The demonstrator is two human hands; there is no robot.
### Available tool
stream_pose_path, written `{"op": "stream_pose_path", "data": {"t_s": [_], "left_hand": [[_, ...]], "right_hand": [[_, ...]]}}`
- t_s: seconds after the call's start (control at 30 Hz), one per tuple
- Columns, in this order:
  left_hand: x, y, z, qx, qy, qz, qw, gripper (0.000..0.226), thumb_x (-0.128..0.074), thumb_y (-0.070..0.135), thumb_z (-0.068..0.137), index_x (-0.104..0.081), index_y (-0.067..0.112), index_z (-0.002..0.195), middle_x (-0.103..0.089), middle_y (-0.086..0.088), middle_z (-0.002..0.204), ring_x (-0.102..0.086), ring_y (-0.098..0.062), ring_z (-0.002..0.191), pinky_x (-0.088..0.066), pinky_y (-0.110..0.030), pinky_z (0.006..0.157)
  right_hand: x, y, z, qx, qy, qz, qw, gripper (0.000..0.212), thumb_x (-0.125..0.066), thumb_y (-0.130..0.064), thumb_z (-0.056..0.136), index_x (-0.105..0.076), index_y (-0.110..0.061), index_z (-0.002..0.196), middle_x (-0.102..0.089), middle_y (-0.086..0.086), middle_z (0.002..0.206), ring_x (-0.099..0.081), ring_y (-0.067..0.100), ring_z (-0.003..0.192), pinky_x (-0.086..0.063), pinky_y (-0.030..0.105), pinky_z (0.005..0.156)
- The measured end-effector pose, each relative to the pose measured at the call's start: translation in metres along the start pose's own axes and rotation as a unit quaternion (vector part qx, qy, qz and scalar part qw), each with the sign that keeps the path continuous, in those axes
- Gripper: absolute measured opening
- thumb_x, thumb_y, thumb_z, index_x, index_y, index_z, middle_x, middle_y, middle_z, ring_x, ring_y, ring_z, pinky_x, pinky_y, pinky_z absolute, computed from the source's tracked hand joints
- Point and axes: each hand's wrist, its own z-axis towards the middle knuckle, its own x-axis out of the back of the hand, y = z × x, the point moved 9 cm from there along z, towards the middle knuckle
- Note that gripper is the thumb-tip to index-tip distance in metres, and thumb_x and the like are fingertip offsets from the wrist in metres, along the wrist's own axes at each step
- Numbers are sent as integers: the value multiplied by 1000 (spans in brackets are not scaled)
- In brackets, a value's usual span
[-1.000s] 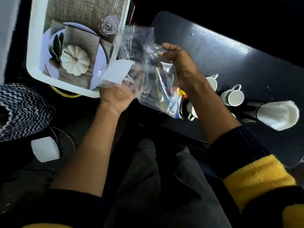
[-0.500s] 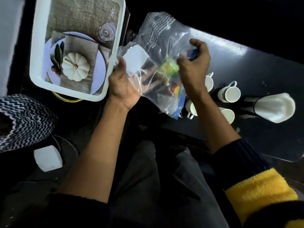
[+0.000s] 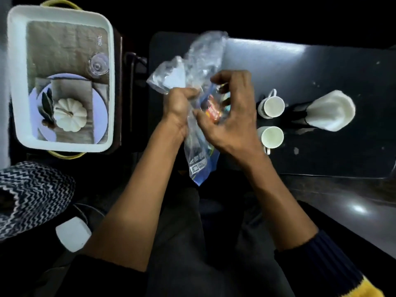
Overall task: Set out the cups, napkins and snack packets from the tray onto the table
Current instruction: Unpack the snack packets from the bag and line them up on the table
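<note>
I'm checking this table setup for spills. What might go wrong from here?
1. The right hand works at the clear plastic bag close beside the two white cups; its wrist might knock them over.
2. The left hand grips the bag mid-air, so the colourful packets inside may tumble out.

White pumpkin (image 3: 69, 117) w/ dark leaves (image 3: 48, 106) sits on folded cloth over a pale plate (image 3: 100, 116), burlap mat (image 3: 62, 43) underneath. Clear glass (image 3: 99, 63) lies at mat's right edge. Zigzag b/w fabric (image 3: 32, 198) lower left, small white block (image 3: 72, 233) just right of it.
</note>
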Motion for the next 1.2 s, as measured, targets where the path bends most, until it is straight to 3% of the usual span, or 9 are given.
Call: {"op": "stream_pose_path", "data": {"t_s": [0.17, 0.3, 0.47, 0.63, 0.73, 0.87, 0.93, 1.03, 1.2], "left_hand": [[-68, -20, -13, -30, -41, 241, 969, 17, -56, 6, 60, -66, 11, 47, -62, -8, 60, -56, -27, 67, -45, -38, 68], [-149, -53, -29, -20, -125, 239, 963, 32, -50, 3, 53, -67, -1, 80, -64, -18, 76, -60, -29, 75, -48, -37, 72], [-260, -97, -54, -20, -205, 92, 974, 42, -57, 3, 74, -64, -2, 115, -69, -19, 101, -68, -29, 86, -56, -35, 80], [-372, -133, -78, -180, -247, 173, 936, 67, -67, 15, 88, -39, 25, 147, -45, -16, 147, -53, -29, 132, -48, -47, 107], [-451, -168, -84, -191, -283, 149, 928, 51, -57, 3, 97, -41, 8, 145, -53, -20, 141, -61, -27, 118, -55, -38, 96], [-529, -218, -62, -192, -201, 215, 936, 10, -61, 0, 95, -60, 3, 105, -64, -18, 99, -59, -27, 91, -53, -46, 87], [-557, -249, -43, -154, -165, 252, 941, 12, -61, 3, 96, -59, 7, 85, -59, -16, 86, -53, -25, 81, -50, -42, 77], [-582, -297, -15, -96, -117, 300, 942, 16, -62, 10, 96, -57, 7, 82, -59, -17, 84, -55, -24, 78, -57, -49, 76], [-616, -382, 1, 6, -122, 336, 934, 19, -56, 10, 99, -62, -9, 100, -65, -26, 98, -66, -34, 88, -57, -49, 81]], "right_hand": [[57, 39, -3, -3, -84, -104, 991, 109, -77, -42, 65, -26, -19, 159, -16, 9, 166, -20, 28, 153, -32, 56, 113], [107, 85, -9, -63, -123, -121, 983, 103, -70, -35, 63, -25, -35, 156, -47, 0, 144, -48, 23, 131, -45, 56, 98], [240, 156, -8, -125, 48, 2, 991, 58, -71, -5, 69, -67, -6, 127, -72, 8, 113, -71, 19, 100, -58, 36, 90], [358, 229, -27, -215, 198, 155, 944, 37, -72, 3, 70, -76, -23, 96, -74, -18, 79, -67, -5, 73, -53, 17, 69], [392, 279, -40, -271, 220, 319, 881, 31, -65, 12, 73, -73, -4, 99, -73, 4, 83, -67, 14, 75, -56, 29, 70], [431, 337, -62, -306, 205, 455, 811, 53, -61, -5, 76, -52, 4, 128, -66, 16, 109, -67, 25, 92, -59, 36, 73], [456, 363, -77, -306, 177, 379, 855, 78, -68, -10, 72, -38, -10, 144, -58, 12, 130, -67, 21, 105, -59, 29, 72], [495, 393, -96, -249, 132, 111, 953, 117, -84, -17, 66, -14, -20, 159, -29, 7, 157, -40, 13, 142, -43, 23, 109], [512, 455, -128, -300, 122, -18, 946, 108, -78, -27, 58, -31, -36, 155, -35, 3, 152, -54, 22, 129, -49, 37, 105]]}}
